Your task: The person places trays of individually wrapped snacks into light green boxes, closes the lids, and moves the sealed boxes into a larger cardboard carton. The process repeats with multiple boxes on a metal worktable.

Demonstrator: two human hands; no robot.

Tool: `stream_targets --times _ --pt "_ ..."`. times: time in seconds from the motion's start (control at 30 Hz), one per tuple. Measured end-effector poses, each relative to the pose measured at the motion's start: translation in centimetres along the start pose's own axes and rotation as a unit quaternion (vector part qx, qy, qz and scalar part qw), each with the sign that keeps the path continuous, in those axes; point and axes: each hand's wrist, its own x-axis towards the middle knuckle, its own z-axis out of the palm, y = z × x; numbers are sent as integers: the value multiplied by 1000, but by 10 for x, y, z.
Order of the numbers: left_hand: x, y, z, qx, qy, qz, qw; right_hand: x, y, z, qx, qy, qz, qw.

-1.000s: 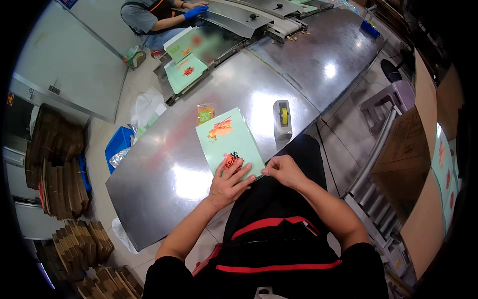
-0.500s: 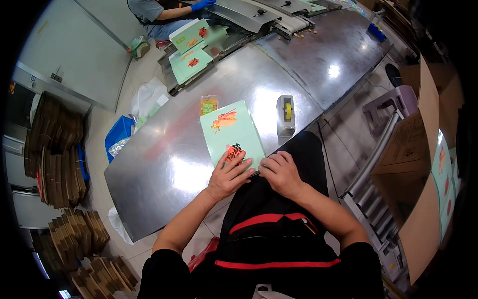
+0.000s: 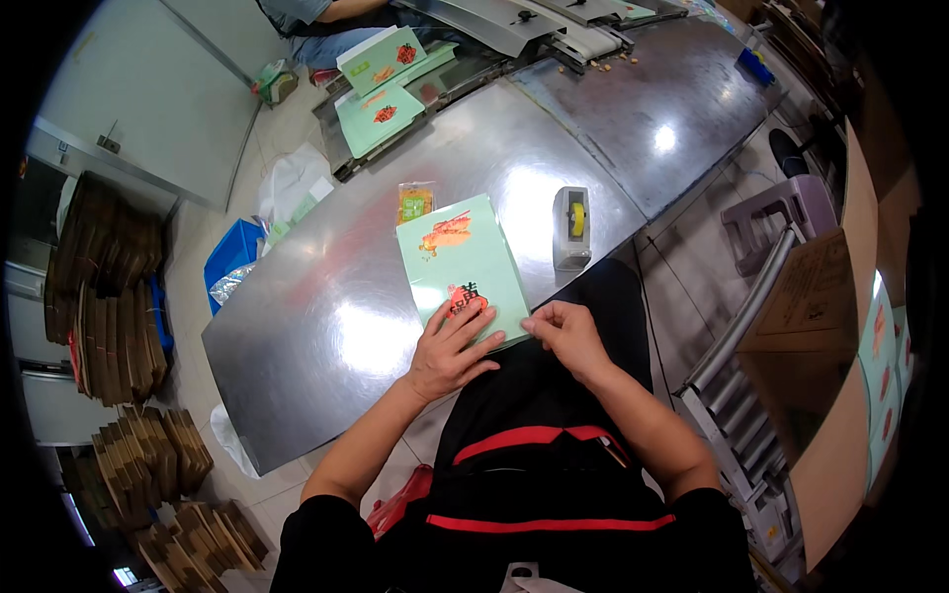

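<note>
A pale green flat box (image 3: 473, 253) with orange and red pictures lies on the steel table before me. My left hand (image 3: 453, 348) rests flat on its near part, fingers spread. At the box's near right corner is my right hand (image 3: 567, 336), thumb and forefinger pinched together; anything between them is too small to make out. Beyond the box's far left corner lies a small clear packet (image 3: 416, 201) with orange and green contents. A grey tape dispenser (image 3: 571, 243) with a yellow roll stands to the right of the box.
The steel table (image 3: 287, 346) adjoins a conveyor (image 3: 578, 43) at the back. More green boxes (image 3: 380, 117) stand on a ledge near a seated co-worker (image 3: 336, 30). To the right are a roller track (image 3: 739, 306), a purple stool (image 3: 781, 219) and an open carton (image 3: 825, 465). Cardboard stacks (image 3: 109, 247) fill the left.
My right hand has shifted slightly right, its curled fingers now pinching at the box corner. My left hand stays on the box. The co-worker's blue-gloved hand has gone out of view.
</note>
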Motion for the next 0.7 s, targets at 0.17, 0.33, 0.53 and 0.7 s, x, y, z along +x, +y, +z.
stream_targets --times 0.17,0.33,0.53,0.7 --pt "-3 -4 5 14 9 18 1000 -2 -10 1 -8 -9 8 1000" --pt "-5 -3 6 21 9 16 1000 1 -8 -12 -12 -72 16 997" --pt "-1 -1 4 7 18 -15 1000 6 -11 -10 -121 -63 -124 983" --pt "9 0 -5 2 -3 -17 1000 3 -10 -13 -147 -53 -129 979"
